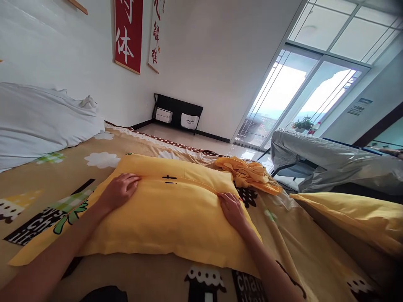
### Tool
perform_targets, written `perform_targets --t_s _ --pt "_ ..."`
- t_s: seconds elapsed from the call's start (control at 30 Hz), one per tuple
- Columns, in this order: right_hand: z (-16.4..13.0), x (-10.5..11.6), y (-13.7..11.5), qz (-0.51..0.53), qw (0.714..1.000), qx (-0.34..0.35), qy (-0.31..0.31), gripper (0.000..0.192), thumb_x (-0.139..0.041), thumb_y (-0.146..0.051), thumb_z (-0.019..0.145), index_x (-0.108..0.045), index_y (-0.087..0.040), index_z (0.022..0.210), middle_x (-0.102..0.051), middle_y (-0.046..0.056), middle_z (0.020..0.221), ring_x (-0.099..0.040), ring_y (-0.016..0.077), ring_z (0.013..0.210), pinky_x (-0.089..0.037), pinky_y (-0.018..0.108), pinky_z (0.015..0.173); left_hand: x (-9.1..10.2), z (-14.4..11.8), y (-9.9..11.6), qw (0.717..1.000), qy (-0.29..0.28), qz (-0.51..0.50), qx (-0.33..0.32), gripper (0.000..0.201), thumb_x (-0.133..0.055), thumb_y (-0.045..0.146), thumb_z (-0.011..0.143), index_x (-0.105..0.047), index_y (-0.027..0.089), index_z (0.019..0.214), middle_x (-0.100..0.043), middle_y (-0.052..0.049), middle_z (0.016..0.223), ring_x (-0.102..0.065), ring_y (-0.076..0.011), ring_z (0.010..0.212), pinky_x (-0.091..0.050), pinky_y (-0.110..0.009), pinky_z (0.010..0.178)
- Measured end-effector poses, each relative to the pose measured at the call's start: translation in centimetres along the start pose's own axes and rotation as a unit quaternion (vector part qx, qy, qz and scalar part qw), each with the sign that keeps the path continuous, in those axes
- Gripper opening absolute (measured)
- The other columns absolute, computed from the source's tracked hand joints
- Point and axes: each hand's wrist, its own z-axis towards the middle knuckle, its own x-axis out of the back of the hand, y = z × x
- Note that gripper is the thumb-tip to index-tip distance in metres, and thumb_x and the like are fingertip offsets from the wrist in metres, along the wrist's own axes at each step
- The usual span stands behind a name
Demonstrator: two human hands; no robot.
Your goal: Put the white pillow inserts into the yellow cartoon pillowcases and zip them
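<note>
Head view, going from the left: a white duvet [37, 121] is bulging over the far-left part of the bed, lying on a tan patterned bedsheet [103, 157] printed with clouds, trees and lettering. On the wall above, a red banner [128, 33] and a narrower white banner [155, 35] are hanging side by side.

The left forearm is running up from the bottom-left corner at a slant, and the left hand [118, 192] is lying palm down on the left part of a yellow pillow [166, 214], fingers spread loosely and pointing toward the pillow's middle, gripping nothing. The pillow is sitting in the centre of the bedsheet, straight in front of the person, with a seam running across its upper face and small black marks near that seam.

The right forearm is coming in from the bottom right, and the right hand [231, 208] is resting on the right end of the seam, fingers flat and slightly curled against the fabric; whether it is pinching the cloth I cannot tell.

Just beyond the pillow's right corner a crumpled yellow cloth [248, 173] is lying on the bedsheet. Farther right, a grey cover [327, 161] is draped over furniture beside the glass doors [292, 96], and a second yellow pillow [352, 214] is lying at the right edge.
</note>
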Motion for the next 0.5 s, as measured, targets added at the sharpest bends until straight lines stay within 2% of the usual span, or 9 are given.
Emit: perform_targets --t_s 0.1,0.23,0.4,0.5 --pt "-1.6 0.0 2.3 -0.01 0.999 -0.038 0.005 0.039 -0.034 -0.034 0.094 -0.065 -0.021 0.113 -0.064 0.007 0.12 -0.052 0.0234 0.116 -0.037 0.041 0.105 0.4 -1.1 -2.1 0.999 -0.007 0.002 0.043 0.053 -0.032 0.045 0.088 -0.067 0.02 0.117 -0.064 -0.006 0.127 -0.053 -0.024 0.122 -0.04 -0.039 0.108" --pt "-3.6 0.8 4.8 -0.026 0.994 -0.106 0.001 0.041 -0.035 -0.03 0.091 -0.065 -0.019 0.116 -0.063 0.009 0.125 -0.053 0.024 0.121 -0.04 0.039 0.103 0.8 -1.6 -2.6 0.998 -0.013 0.01 0.055 0.058 -0.027 0.047 0.089 -0.064 0.019 0.123 -0.062 -0.003 0.131 -0.05 -0.0215 0.128 -0.037 -0.036 0.111" --pt "-4.9 4.5 6.5 -0.043 0.983 -0.178 -0.036 0.03 -0.044 -0.026 0.084 -0.072 -0.02 0.094 -0.073 0.008 0.1 -0.067 0.0228 0.093 -0.05 0.032 0.079 3.1 -0.4 -0.7 0.992 -0.078 0.04 0.094 0.059 -0.031 0.051 0.086 -0.064 0.02 0.124 -0.061 -0.005 0.132 -0.055 -0.0252 0.124 -0.044 -0.037 0.105" --pt "-2.9 6.9 4.7 -0.052 0.982 -0.182 -0.013 0.031 -0.044 -0.031 0.086 -0.07 -0.02 0.099 -0.072 0.009 0.103 -0.066 0.0239 0.095 -0.049 0.032 0.079 5.2 1.8 2.4 0.995 -0.046 0.054 0.064 0.059 -0.037 0.049 0.085 -0.059 0.021 0.132 -0.055 -0.005 0.139 -0.054 -0.0256 0.126 -0.042 -0.037 0.106"
